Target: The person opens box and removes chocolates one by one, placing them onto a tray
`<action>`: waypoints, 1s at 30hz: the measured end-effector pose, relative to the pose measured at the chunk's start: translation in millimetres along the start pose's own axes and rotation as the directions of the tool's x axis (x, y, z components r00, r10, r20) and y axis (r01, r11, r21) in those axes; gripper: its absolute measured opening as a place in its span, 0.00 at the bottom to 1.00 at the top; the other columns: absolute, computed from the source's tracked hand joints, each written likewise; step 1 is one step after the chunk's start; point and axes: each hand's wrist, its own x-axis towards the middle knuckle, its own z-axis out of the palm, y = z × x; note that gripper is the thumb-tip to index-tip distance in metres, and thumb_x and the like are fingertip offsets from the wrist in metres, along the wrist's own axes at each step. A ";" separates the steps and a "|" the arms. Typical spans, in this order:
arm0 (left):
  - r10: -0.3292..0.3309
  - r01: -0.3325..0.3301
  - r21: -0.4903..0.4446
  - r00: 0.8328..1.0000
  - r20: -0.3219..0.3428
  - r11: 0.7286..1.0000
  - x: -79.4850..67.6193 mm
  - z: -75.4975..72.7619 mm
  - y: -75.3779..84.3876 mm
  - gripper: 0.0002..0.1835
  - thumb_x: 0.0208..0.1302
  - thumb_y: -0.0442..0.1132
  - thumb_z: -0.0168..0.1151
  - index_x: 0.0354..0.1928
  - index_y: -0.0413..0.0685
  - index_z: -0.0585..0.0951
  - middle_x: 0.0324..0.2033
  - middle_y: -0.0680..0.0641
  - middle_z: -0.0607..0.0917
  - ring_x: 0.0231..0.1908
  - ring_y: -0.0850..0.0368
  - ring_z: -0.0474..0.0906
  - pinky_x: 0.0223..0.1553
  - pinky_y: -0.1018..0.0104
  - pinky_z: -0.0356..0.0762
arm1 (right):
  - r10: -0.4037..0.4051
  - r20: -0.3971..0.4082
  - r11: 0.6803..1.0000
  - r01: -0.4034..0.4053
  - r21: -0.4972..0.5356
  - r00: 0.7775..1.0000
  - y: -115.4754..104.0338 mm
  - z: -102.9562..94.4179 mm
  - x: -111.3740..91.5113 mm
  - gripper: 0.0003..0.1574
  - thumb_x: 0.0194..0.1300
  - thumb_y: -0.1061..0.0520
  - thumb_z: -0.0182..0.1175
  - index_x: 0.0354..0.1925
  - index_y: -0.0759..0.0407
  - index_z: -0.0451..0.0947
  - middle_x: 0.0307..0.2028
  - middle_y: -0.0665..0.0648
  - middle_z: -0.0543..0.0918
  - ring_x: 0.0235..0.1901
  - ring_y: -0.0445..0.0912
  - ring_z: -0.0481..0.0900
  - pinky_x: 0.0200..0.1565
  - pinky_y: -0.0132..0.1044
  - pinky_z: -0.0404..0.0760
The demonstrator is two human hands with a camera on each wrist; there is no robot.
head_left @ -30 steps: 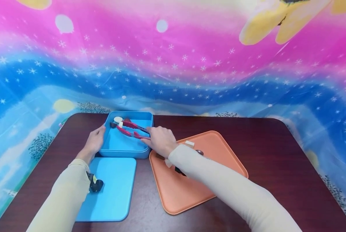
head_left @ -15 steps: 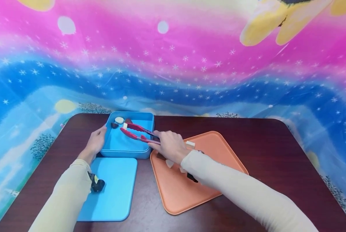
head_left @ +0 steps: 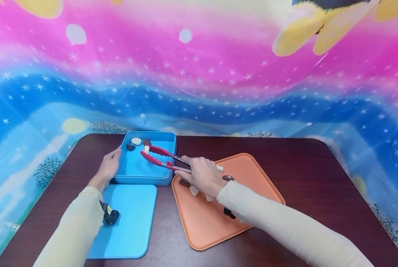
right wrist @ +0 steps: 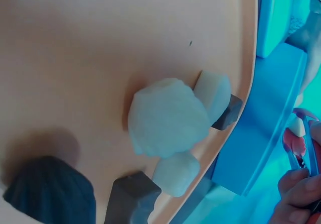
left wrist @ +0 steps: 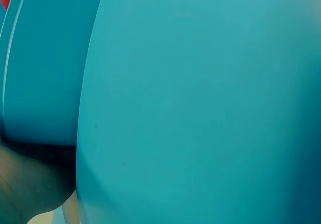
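In the head view my right hand [head_left: 204, 176] holds a pair of red-tipped tongs [head_left: 167, 157], whose tips reach over the blue box [head_left: 132, 180]. A small white piece [head_left: 147, 149] sits between the tong tips, also seen in the right wrist view. Behind it inside the box lie a white oval piece [head_left: 136, 141] and two dark brown pieces, one [head_left: 130, 147] near the left wall. My left hand [head_left: 109, 167] holds the box's left side, fingertips at the rim; part of this hand is hidden against the wall.
An orange tray [head_left: 199, 233] lies to the right, bearing several white and dark brown chocolate-like pieces, among them a ridged white lump [right wrist: 168, 118] and a dark shell shape [right wrist: 52, 194]. A flat blue lid [head_left: 135, 226] lies in front of the box, under my left forearm.
My right hand and the tongs have drawn back to the right, with the white piece moving away from the other pieces in the box. My left hand stays at the box.
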 end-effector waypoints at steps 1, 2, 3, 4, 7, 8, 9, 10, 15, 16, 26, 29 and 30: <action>0.002 -0.002 0.000 1.000 0.000 1.000 0.0 -0.3 -0.5 0.35 0.81 0.60 0.21 0.81 0.52 0.38 0.81 0.42 0.41 0.80 0.34 0.35 0.77 0.32 0.41 | 0.005 -0.001 1.000 -0.005 0.005 1.000 -0.2 -0.6 -1.7 0.38 0.66 0.34 0.64 0.68 0.49 0.76 0.17 0.48 0.73 0.14 0.41 0.69 0.14 0.31 0.64; 0.005 -0.005 -0.001 1.000 0.002 1.000 -0.2 -0.5 -0.9 0.35 0.81 0.60 0.21 0.81 0.52 0.38 0.81 0.42 0.41 0.80 0.34 0.35 0.77 0.32 0.41 | 0.008 -0.005 1.000 -0.008 0.007 1.000 -0.2 -1.3 -3.4 0.38 0.66 0.34 0.64 0.68 0.48 0.76 0.17 0.48 0.73 0.14 0.41 0.69 0.14 0.31 0.64; 0.009 -0.009 -0.001 1.000 0.003 1.000 -0.3 -0.5 -1.2 0.35 0.81 0.60 0.21 0.81 0.52 0.38 0.81 0.42 0.41 0.80 0.34 0.35 0.77 0.32 0.41 | 0.012 -0.010 1.000 -0.012 0.007 1.000 -0.2 -1.8 -5.1 0.38 0.66 0.34 0.64 0.68 0.48 0.76 0.16 0.48 0.73 0.14 0.41 0.69 0.14 0.31 0.64; 0.010 -0.010 -0.003 1.000 0.003 1.000 -0.6 -0.5 -1.5 0.35 0.81 0.60 0.21 0.81 0.52 0.38 0.81 0.42 0.41 0.80 0.34 0.35 0.77 0.32 0.41 | 0.011 -0.018 1.000 -0.011 0.003 1.000 0.1 -2.1 -6.9 0.38 0.66 0.34 0.65 0.68 0.48 0.76 0.16 0.48 0.73 0.14 0.41 0.68 0.14 0.31 0.64; 0.003 -0.003 0.002 1.000 0.002 1.000 -0.6 0.8 -2.7 0.35 0.81 0.60 0.20 0.81 0.52 0.39 0.81 0.43 0.41 0.80 0.35 0.34 0.78 0.32 0.40 | 0.012 -0.024 1.000 -0.012 -0.012 1.000 2.0 -2.0 -11.8 0.38 0.65 0.34 0.65 0.68 0.48 0.76 0.15 0.48 0.72 0.13 0.41 0.67 0.13 0.31 0.63; -0.002 0.002 0.003 1.000 0.003 1.000 -0.9 1.0 -2.8 0.35 0.81 0.60 0.20 0.81 0.52 0.38 0.81 0.43 0.40 0.80 0.35 0.34 0.78 0.32 0.40 | 0.013 -0.025 1.000 -0.014 -0.016 1.000 2.7 -1.5 -13.4 0.38 0.65 0.34 0.66 0.67 0.47 0.77 0.15 0.48 0.71 0.13 0.41 0.67 0.13 0.31 0.62; -0.007 0.007 0.006 1.000 0.002 1.000 -1.1 1.3 -3.0 0.35 0.81 0.60 0.20 0.81 0.53 0.39 0.81 0.43 0.40 0.80 0.35 0.34 0.78 0.32 0.40 | 0.017 -0.027 1.000 -0.017 -0.020 1.000 3.4 -0.9 -15.0 0.38 0.64 0.34 0.66 0.67 0.47 0.77 0.16 0.48 0.72 0.13 0.41 0.67 0.13 0.31 0.62; -0.009 0.009 0.006 1.000 0.002 1.000 -1.4 1.3 -2.7 0.35 0.81 0.60 0.20 0.81 0.53 0.39 0.81 0.43 0.40 0.80 0.35 0.34 0.78 0.32 0.40 | 0.020 -0.027 1.000 -0.021 -0.021 0.999 4.0 -0.4 -16.3 0.38 0.64 0.34 0.66 0.67 0.46 0.77 0.16 0.48 0.72 0.14 0.41 0.67 0.13 0.32 0.62; -0.002 0.002 0.005 1.000 0.000 1.000 -1.2 -0.2 -0.7 0.34 0.81 0.60 0.20 0.81 0.53 0.38 0.81 0.42 0.40 0.80 0.34 0.34 0.77 0.31 0.40 | 0.029 -0.035 1.000 -0.029 -0.009 0.999 6.0 -1.9 -21.4 0.32 0.65 0.34 0.66 0.63 0.43 0.80 0.22 0.46 0.76 0.17 0.41 0.70 0.14 0.34 0.66; -0.001 0.001 0.003 1.000 -0.001 1.000 -0.9 -0.5 -0.4 0.34 0.81 0.60 0.20 0.81 0.53 0.38 0.81 0.41 0.40 0.80 0.34 0.34 0.77 0.31 0.40 | 0.027 -0.035 1.000 -0.027 -0.007 0.999 6.7 -2.9 -22.3 0.31 0.65 0.34 0.65 0.61 0.43 0.80 0.23 0.46 0.76 0.17 0.41 0.70 0.14 0.34 0.66; 0.011 -0.011 -0.002 1.000 0.001 1.000 0.6 0.8 0.5 0.34 0.81 0.59 0.20 0.81 0.53 0.39 0.81 0.42 0.41 0.80 0.35 0.34 0.78 0.32 0.40 | 0.026 -0.072 1.000 -0.027 -0.008 0.997 23.1 -12.8 -37.5 0.31 0.65 0.35 0.66 0.62 0.44 0.80 0.15 0.45 0.70 0.14 0.39 0.66 0.15 0.32 0.63; 0.012 -0.012 -0.003 1.000 0.000 1.000 0.7 0.9 0.2 0.34 0.81 0.60 0.20 0.81 0.53 0.39 0.81 0.42 0.41 0.80 0.35 0.34 0.78 0.32 0.40 | 0.021 -0.072 1.000 -0.022 -0.002 0.997 27.1 -16.0 -42.2 0.31 0.65 0.35 0.66 0.62 0.46 0.81 0.16 0.44 0.70 0.15 0.38 0.67 0.17 0.31 0.65; 0.012 -0.012 -0.004 1.000 0.001 1.000 0.3 0.9 0.1 0.34 0.81 0.60 0.21 0.81 0.53 0.39 0.81 0.42 0.41 0.80 0.35 0.34 0.78 0.32 0.40 | 0.013 -0.076 1.000 -0.013 0.003 0.997 27.8 -17.1 -43.8 0.29 0.65 0.36 0.67 0.59 0.46 0.82 0.16 0.44 0.71 0.15 0.38 0.67 0.17 0.31 0.66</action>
